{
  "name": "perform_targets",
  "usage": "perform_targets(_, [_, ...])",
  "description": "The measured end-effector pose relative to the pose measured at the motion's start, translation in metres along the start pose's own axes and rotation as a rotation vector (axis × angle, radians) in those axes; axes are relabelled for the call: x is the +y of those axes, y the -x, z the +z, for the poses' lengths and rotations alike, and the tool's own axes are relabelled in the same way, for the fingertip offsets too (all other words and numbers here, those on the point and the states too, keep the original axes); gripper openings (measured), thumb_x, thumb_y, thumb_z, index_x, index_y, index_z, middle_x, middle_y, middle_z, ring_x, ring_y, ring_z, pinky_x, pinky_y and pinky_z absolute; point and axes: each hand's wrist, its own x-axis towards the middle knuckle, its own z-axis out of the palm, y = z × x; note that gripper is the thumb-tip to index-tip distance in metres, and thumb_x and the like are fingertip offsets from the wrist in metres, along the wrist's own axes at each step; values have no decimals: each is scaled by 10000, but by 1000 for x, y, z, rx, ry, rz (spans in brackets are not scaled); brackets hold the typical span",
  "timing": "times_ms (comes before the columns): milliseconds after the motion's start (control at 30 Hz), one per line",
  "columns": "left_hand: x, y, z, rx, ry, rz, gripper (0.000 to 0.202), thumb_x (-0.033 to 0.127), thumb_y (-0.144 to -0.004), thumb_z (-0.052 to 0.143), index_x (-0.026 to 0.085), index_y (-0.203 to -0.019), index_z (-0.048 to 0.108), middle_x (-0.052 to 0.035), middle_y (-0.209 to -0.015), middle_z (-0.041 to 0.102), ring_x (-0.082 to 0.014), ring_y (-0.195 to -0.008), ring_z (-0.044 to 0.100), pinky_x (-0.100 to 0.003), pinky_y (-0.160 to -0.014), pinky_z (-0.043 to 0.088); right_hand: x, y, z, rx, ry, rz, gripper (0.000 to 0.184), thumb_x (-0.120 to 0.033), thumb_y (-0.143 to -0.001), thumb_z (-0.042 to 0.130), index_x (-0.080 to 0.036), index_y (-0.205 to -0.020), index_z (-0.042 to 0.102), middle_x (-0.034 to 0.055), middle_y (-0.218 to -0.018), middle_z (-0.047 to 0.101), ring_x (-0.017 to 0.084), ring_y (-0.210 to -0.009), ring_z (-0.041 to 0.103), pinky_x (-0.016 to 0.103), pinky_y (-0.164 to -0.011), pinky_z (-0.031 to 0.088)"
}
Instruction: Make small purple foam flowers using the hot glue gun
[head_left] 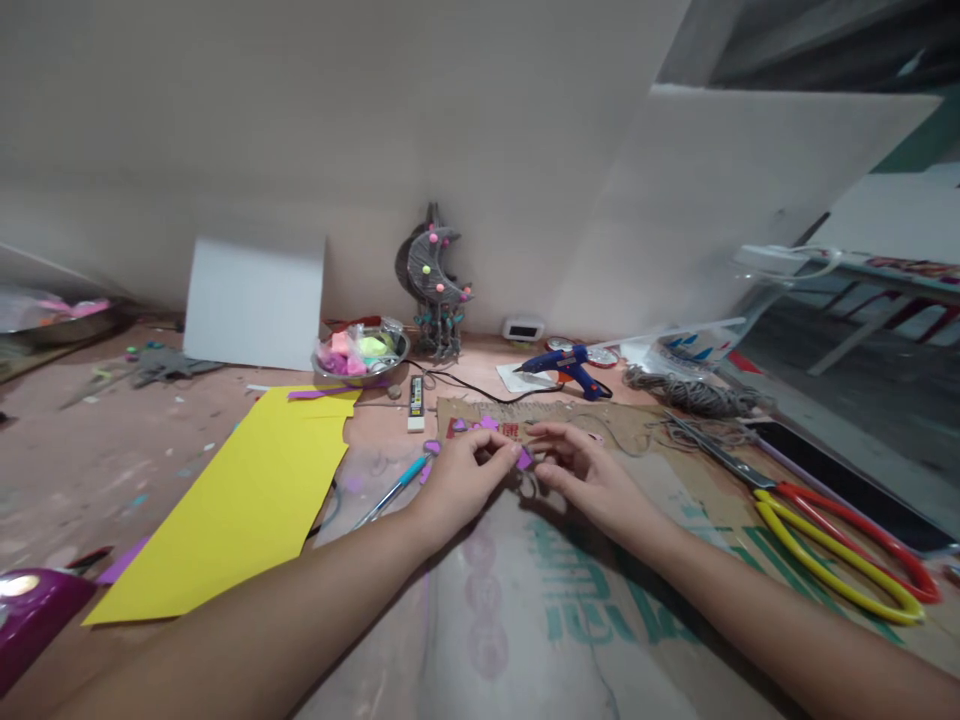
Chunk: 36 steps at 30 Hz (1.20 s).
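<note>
My left hand (466,478) pinches a small purple cut-out piece (523,459) between thumb and forefinger, over the cardboard. Close on the other side of it is my right hand (596,482), its fingers curved and apart, with nothing plainly gripped. A bit of grey string or a small loop (529,486) shows just below the purple piece; whether either hand touches it I cannot tell. Behind the hands, more purple cut-outs (489,423) lie at the cardboard's top edge. A blue pen (394,490) rests left of my left hand, beside another purple cut-out (433,447).
Yellow sheet (247,500) lies left; large scissors (832,545) with red and yellow handles lie right, by a dark phone (855,485). At the back stand a bowl of craft bits (361,375), a grey moon ornament (435,265) and a blue glue gun (562,362); grey yarn (697,395) is right.
</note>
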Motion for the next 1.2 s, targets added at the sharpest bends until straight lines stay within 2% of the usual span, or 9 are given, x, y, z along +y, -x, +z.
perform_targets(100, [-2, -1, 0, 26, -3, 0, 225, 352, -801, 512, 160, -782, 628, -21, -777, 653, -160, -760, 590, -262, -711, 438, 0, 2, 3, -100, -74, 93, 483, -241, -749, 614, -236, -1198, 434, 18, -869, 618, 124, -672, 560, 246, -577, 446])
perform_targets(233, [0, 0, -1, 31, -15, 1, 234, 359, -809, 509, 161, -803, 634, -24, -797, 657, -162, -786, 597, -264, -728, 435, 1, 4, 2, -119, -17, 57, 450, -258, -807, 553, -196, -1237, 440, -23, -678, 558, 119, -628, 528, 250, -591, 422])
perform_targets(433, [4, 1, 0, 21, -32, -16, 227, 347, -808, 513, 159, -810, 640, -32, -794, 660, -167, -781, 608, -261, -704, 437, 4, 2, -1, -9, 90, 30, 332, -327, -824, 532, -166, -1112, 563, -36, -633, 467, 104, -558, 453, 230, -516, 381])
perform_targets(633, [5, 3, 0, 29, -33, 3, 219, 337, -811, 508, 154, -791, 627, -29, -764, 652, -160, -747, 603, -255, -683, 443, 4, 1, -3, 50, 118, 60, 317, -372, -807, 555, -179, -1056, 595, -17, -675, 540, 99, -534, 486, 226, -486, 392])
perform_targets(767, [6, 5, 0, 14, -66, 56, 211, 328, -812, 508, 163, -773, 634, -19, -769, 656, -156, -755, 595, -251, -689, 443, 0, 1, -2, 51, 166, 125, 282, -411, -792, 558, -162, -895, 641, 13, -696, 611, 104, -513, 508, 230, -476, 409])
perform_targets(900, [3, 4, -1, -42, -86, 80, 255, 357, -821, 502, 162, -781, 660, -30, -782, 670, -168, -771, 598, -263, -707, 447, 0, 1, -1, 27, 160, 139, 276, -426, -780, 562, -158, -737, 614, -4, -615, 580, 96, -485, 490, 215, -455, 398])
perform_targets(1067, [-3, 1, -1, 3, 36, 40, 421, 450, -884, 366, 148, -937, 654, -67, -861, 673, -175, -806, 612, -279, -734, 462, 3, 2, -4, 52, 95, 174, 294, -454, -790, 551, -163, -767, 583, -13, -605, 577, 79, -453, 449, 194, -414, 371])
perform_targets(1200, [0, 3, 1, -55, -47, 49, 315, 430, -813, 511, 160, -866, 663, -48, -849, 683, -175, -796, 609, -266, -717, 454, 2, 1, -6, 104, 117, 125, 293, -451, -782, 561, -164, -727, 579, -20, -634, 533, 80, -485, 451, 196, -428, 389])
